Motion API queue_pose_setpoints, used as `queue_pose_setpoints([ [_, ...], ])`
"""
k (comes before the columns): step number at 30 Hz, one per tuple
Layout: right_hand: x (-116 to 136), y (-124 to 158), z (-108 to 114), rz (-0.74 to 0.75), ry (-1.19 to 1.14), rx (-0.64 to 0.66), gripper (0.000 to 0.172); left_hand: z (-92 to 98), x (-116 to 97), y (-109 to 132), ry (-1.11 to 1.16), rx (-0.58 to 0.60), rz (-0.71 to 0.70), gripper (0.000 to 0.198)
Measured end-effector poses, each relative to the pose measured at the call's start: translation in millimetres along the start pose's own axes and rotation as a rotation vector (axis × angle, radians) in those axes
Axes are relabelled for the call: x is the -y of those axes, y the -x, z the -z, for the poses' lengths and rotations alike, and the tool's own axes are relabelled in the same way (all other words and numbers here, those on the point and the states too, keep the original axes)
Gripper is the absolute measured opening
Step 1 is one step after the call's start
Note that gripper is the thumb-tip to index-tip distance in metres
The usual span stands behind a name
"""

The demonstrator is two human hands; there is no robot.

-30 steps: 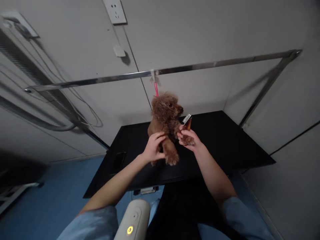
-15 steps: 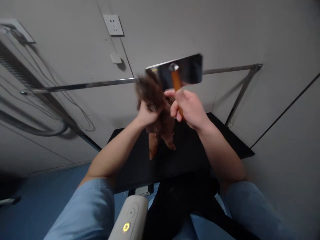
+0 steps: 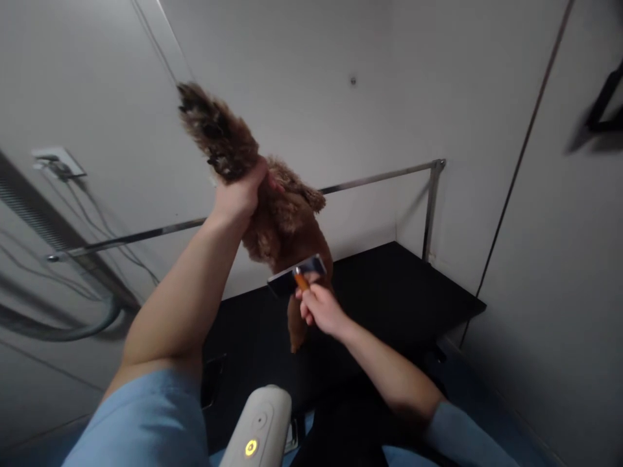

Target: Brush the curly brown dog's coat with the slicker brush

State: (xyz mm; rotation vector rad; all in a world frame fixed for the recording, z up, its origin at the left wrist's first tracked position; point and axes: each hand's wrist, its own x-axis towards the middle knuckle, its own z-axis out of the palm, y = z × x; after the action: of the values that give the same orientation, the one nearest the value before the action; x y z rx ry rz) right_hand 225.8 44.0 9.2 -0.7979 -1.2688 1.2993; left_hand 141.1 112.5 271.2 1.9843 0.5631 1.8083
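Two bare hands are bracketing one brown, curly-coated dog [image 3: 311, 237], its body standing mostly upright and its long axis running up from the black flat-topped surface [image 3: 389, 292], leaning slightly left toward the top.

Far left: a grey ribbed hose [image 3: 53, 333] is curving along the white wall, well apart from both hands.

Next: the left hand [image 3: 238, 191] is sitting high, closing around a raised, furry leg. Its fingers are wrapping snugly, largely buried in fur; the dark-padded paw [image 3: 214, 126] is sticking out above the grip, pointing up and left.

Middle: the dog is lying rightward of the left hand and up from the right. One shorn brown leg [image 3: 296, 327] is reaching down to the surface. Head: cannot make it out.

Right of that: a flat, rectangular, metal-headed brush with an orange-brown handle [image 3: 287, 282] is tilting crosswise before the lower body, bristles hiding from view; contact with fur: cannot tell. The right hand [image 3: 318, 308] is holding the handle, fingers curling narrowly, and is being the nearer one to the lower body.

Behind, farther right: a shiny steel bar [image 3: 384, 176] is running past the dog.
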Motion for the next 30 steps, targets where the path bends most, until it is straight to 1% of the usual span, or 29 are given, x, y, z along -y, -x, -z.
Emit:
queue_pose_setpoints([
  [1,2,-2,1,0.071,-0.024,-0.025,0.025,-3.3,-3,-1,-0.032,0.019,-0.02,0.036],
  [2,1,-1,0,0.08,-0.034,-0.058,0.026,-6.6,-6,-1,-0.057,0.037,-0.034,0.036],
  [3,-5,2,-1,0.036,-0.038,-0.092,0.027,-9.9,-9,-1,-0.072,0.045,-0.035,0.037],
  [5,-23,11,-7,-0.198,-0.056,-0.107,0.034,-15.8,-14,2,-0.072,0.041,-0.006,0.036],
  [6,-29,14,-9,-0.251,-0.095,-0.081,0.036,-18.6,-16,3,-0.068,0.033,0.015,0.035],
  [7,-32,16,-11,-0.263,-0.132,-0.037,0.036,-21.2,-17,5,-0.064,0.024,0.032,0.033],
  [8,-30,15,-12,-0.236,-0.148,-0.014,0.037,-23.7,-18,6,-0.063,0.021,0.045,0.03],
  [9,-25,11,-12,-0.175,-0.165,0.009,0.036,-26.4,-18,7,-0.065,0.019,0.047,0.027],
  [10,-18,6,-12,-0.045,-0.181,0.025,0.035,-29.3,-18,7,-0.07,0.023,0.043,0.024],
  [11,-11,0,-12,0.069,-0.196,-0.013,0.035,-32.4,-19,7,-0.076,0.025,0.035,0.022],
  [12,-8,-6,-13,0.115,-0.204,-0.048,0.035,-35.8,-20,7,-0.084,0.036,0.025,0.02],
  [13,-9,-9,-16,0.082,-0.21,-0.07,0.034,-39.5,-21,7,-0.093,0.057,0.01,0.02],
  [14,-13,-10,-19,-0.015,-0.225,-0.088,0.035,-43.4,-22,6,-0.103,0.088,-0.005,0.02],
  [15,-20,-9,-23,-0.151,-0.25,-0.093,0.036,-47.4,-23,6,-0.111,0.12,-0.014,0.02],
  [16,-27,-6,-27,-0.278,-0.282,-0.079,0.036,-51.3,-25,5,-0.114,0.148,-0.011,0.021],
  [17,-33,-3,-30,-0.356,-0.322,-0.051,0.037,-55.1,-27,5,-0.108,0.161,0.005,0.022],
  [18,-36,-1,-33,-0.363,-0.362,-0.02,0.038,-58.6,-29,5,-0.092,0.162,0.03,0.021],
  [19,-35,-1,-34,-0.3,-0.391,0.002,0.038,-61.5,-30,5,-0.068,0.148,0.064,0.021],
  [21,-30,-2,-33,-0.09,-0.413,-0.011,0.035,-65.9,-33,5,-0.013,0.102,0.141,0.022],
  [22,-28,-3,-32,-0.035,-0.412,-0.054,0.032,-67.3,-34,5,0.015,0.08,0.171,0.022],
  [23,-28,-3,-33,-0.039,-0.416,-0.112,0.03,-68.3,-35,5,0.042,0.057,0.194,0.023],
  [24,-31,-2,-34,-0.107,-0.434,-0.168,0.028,-68.9,-35,5,0.062,0.041,0.209,0.023],
  [25,-35,1,-37,-0.214,-0.468,-0.204,0.027,-69.3,-36,4,0.081,0.032,0.209,0.022],
  [26,-41,4,-41,-0.324,-0.507,-0.217,0.028,-69.8,-36,4,0.101,0.031,0.198,0.02],
  [27,-45,7,-45,-0.398,-0.545,-0.207,0.028,-70.2,-36,4,0.12,0.038,0.183,0.019],
  [28,-48,8,-48,-0.413,-0.575,-0.182,0.029,-70.9,-35,5,0.135,0.045,0.173,0.018],
  [29,-49,8,-50,-0.363,-0.588,-0.155,0.031,-71.8,-35,5,0.147,0.046,0.17,0.019],
  [30,-49,6,-52,-0.264,-0.581,-0.139,0.031,-72.8,-34,5,0.159,0.041,0.174,0.021],
])
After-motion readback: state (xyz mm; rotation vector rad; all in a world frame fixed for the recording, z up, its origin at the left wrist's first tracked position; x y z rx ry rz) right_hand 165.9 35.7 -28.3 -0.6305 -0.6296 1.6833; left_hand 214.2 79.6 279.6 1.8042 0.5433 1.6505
